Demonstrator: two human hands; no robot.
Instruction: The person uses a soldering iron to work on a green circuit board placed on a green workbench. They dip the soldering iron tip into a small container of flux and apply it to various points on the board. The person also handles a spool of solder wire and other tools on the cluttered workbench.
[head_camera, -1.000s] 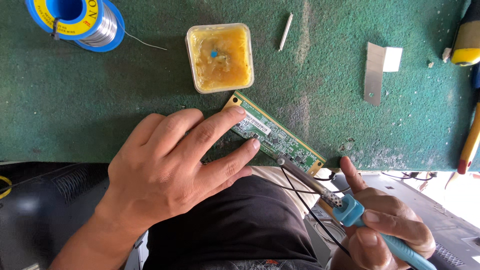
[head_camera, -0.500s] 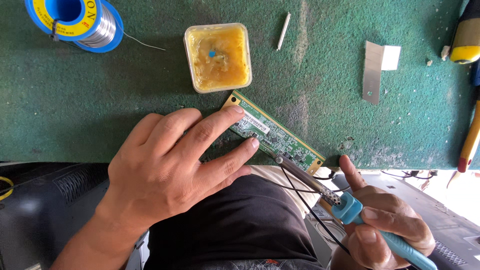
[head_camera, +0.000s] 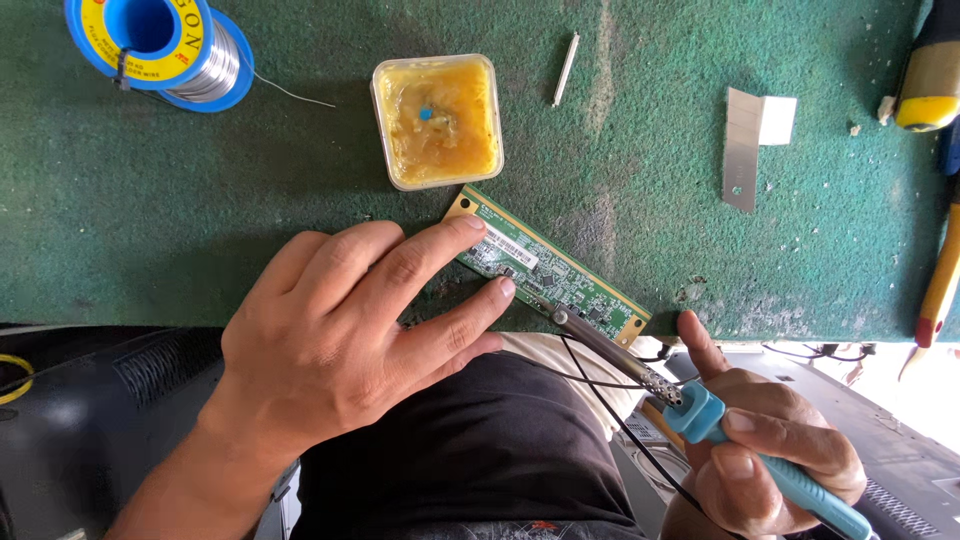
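A narrow green circuit board (head_camera: 560, 275) lies at an angle near the front edge of a green mat (head_camera: 300, 200). My left hand (head_camera: 350, 330) rests flat on the mat, its fingertips pressing the board's left end. My right hand (head_camera: 770, 450) grips a soldering iron (head_camera: 700, 410) with a blue handle, and the metal tip touches the board's lower edge near the middle. Thin black wires run from the board down toward my lap.
A square tub of yellow flux (head_camera: 437, 120) sits just beyond the board. A blue spool of solder wire (head_camera: 160, 45) is at the far left. A small metal rod (head_camera: 566, 68), a blade piece (head_camera: 745, 145) and yellow tool handles (head_camera: 935, 70) lie to the right.
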